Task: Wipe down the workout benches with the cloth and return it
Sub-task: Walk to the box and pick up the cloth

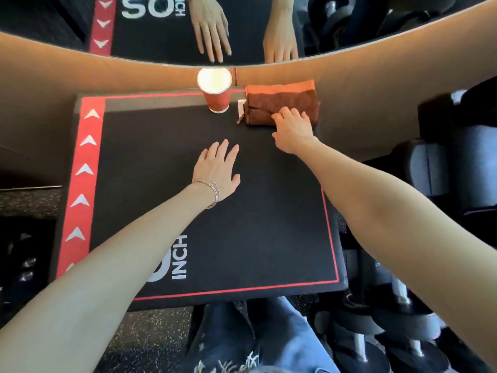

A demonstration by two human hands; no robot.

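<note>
While the left hand (217, 170) is lying flat on the black padded box (166, 162), fingers straight and slightly spread and holding nothing, the right hand (293, 127) is reaching to the box's far right corner. There the folded rust-orange cloth (282, 99) is sitting against the tan wall strip. The right fingers (289, 115) are curling down over the cloth's near edge and gripping it, with the thumb lying lower, apart from the fabric.

Thin metal bangles (212, 192) are circling the left wrist.

The box top is showing white lettering that reads "INCH", set sideways near the front edge, beside a large white numeral that the left forearm is mostly covering. A thin red line is running round the top. A broad red band (86, 170) down the left side is carrying a row of white arrowheads pointing away from the person.

A red paper cup (216, 96) is standing upright at the far edge, just left of the cloth and apart from it. Its inside is glaring white, so any contents cannot be told. A small white slip (241, 106) is lying between the cup and the cloth, touching the cloth's left end.

Above the wall strip a mirror (161, 36) is reflecting both hands and the box's print (reversed, it is showing "50" beside "INCH"). Dark dumbbells (430, 168) are resting to the right of the box. Blue jeans (279, 335) are showing below its front edge.
</note>
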